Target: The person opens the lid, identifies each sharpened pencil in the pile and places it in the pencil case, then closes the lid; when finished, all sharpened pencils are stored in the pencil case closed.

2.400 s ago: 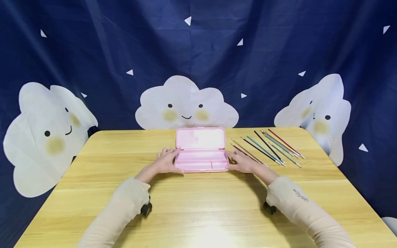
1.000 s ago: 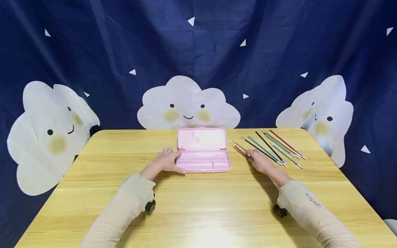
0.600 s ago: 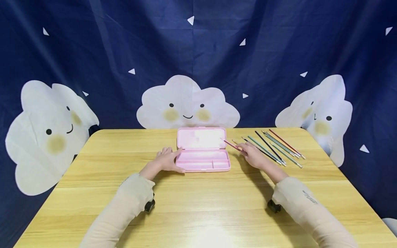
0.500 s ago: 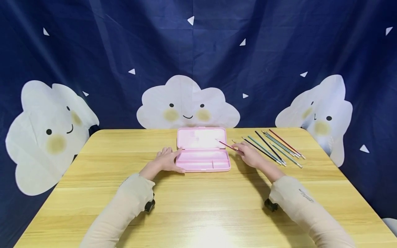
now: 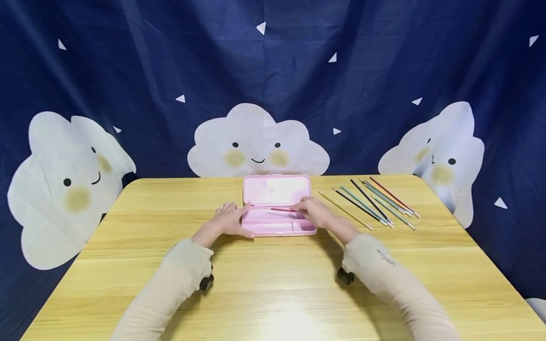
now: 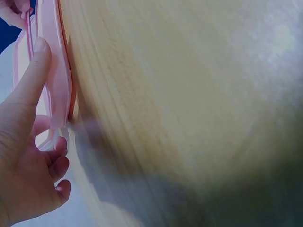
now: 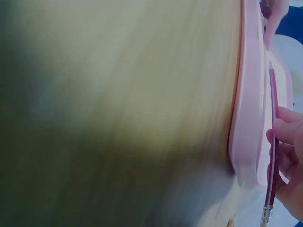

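Note:
A pink pencil case [image 5: 268, 229] lies with its lid raised at the back, its tray divided into compartments. My left hand [image 5: 230, 220] holds the case's left end, the thumb [image 6: 40, 59] along its front side and the other fingers toward the back. Between the thumb and fingers of my right hand [image 5: 315, 212] is a red pencil [image 7: 271, 189], pinched nearer its eraser end. The pencil's point faces left, over the long rear compartment. In the right wrist view its metal-capped end sticks out past the hand, beyond the case's right end.
Several pencils [image 5: 360, 201] lie spread on the table right of the case, a yellow pencil [image 5: 345, 210] nearest. The wooden table [image 5: 273, 274] ends at a dark blue curtain [image 5: 264, 71] with cloud prints.
My right hand left the case's right end, picked up the red pencil from the table and carried it left over the tray. The left hand has stayed at the case.

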Available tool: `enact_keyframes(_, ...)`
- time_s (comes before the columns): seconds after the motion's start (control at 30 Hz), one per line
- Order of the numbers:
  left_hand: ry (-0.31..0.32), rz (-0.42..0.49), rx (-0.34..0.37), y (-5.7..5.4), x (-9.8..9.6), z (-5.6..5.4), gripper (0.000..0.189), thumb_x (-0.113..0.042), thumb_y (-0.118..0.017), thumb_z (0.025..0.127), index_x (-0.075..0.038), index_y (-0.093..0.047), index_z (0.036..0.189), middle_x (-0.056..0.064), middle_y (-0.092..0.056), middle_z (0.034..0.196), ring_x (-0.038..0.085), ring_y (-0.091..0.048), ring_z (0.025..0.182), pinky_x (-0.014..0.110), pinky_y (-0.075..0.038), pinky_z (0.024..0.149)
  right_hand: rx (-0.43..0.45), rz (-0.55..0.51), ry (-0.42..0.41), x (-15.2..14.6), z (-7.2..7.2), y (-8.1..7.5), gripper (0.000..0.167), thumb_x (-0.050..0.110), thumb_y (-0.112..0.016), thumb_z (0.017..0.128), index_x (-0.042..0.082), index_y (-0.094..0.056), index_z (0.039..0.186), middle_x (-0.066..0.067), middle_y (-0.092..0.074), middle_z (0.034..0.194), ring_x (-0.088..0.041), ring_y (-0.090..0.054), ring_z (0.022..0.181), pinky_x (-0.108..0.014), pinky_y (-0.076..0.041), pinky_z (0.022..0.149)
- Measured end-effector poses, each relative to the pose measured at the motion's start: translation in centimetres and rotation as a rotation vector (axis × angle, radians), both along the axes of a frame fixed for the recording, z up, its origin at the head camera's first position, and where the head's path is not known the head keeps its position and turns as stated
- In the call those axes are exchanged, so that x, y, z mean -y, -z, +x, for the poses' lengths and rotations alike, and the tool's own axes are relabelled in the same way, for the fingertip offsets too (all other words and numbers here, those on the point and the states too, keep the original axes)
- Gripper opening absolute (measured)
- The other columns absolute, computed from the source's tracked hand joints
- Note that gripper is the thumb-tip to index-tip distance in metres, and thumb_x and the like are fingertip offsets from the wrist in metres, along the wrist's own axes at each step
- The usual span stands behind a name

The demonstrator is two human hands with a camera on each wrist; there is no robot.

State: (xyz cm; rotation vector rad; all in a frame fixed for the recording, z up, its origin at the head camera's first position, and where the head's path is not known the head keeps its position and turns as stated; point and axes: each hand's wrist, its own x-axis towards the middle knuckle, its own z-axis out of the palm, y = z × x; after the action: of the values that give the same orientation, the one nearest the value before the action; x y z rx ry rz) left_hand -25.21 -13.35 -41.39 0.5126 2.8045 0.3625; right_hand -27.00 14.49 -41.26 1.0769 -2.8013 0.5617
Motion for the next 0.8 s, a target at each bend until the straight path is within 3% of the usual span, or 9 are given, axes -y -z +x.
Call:
enact_keyframes(0.27,-0.003,0.003,0.001,-0.1,0.0,0.0,0.106,-0.062,-0.071,0.062,-0.016,-0.025,0.145,0.018,-0.042,0.107,0.029,-0.033,0.096,0.038,-0.026,0.076,0.057,0.024,-0.083,2.7,-0.1,0.2,0.02,-0.004,-0.057,0.084,0.004,-0.07,0.098,-0.007,-0.067,0.092,-0.022,-0.059,0.087,-0.034,-0.044,0.084)
enact_keyframes(0.6,-0.009,0.003,0.013,-0.1,-0.1,0.1,0.106,-0.061,-0.072,0.062,-0.017,-0.024,0.146,0.016,-0.042,0.104,0.028,-0.033,0.096,0.037,-0.026,0.075,0.141,0.049,-0.069,4.2,0.0,1.0,0.025,-0.005,-0.051,0.087,0.006,-0.069,0.099,-0.006,-0.065,0.093,-0.021,-0.059,0.092,-0.033,-0.044,0.084)
enact_keyframes(0.8,-0.001,-0.002,0.004,0.1,0.0,-0.1,0.105,-0.061,-0.072,0.063,-0.015,-0.025,0.145,0.017,-0.043,0.105,0.029,-0.033,0.095,0.037,-0.026,0.076,0.198,-0.01,-0.096,4.1,-0.1,1.2,0.023,-0.007,-0.05,0.087,0.003,-0.069,0.095,-0.009,-0.066,0.095,-0.023,-0.059,0.095,-0.035,-0.043,0.088)
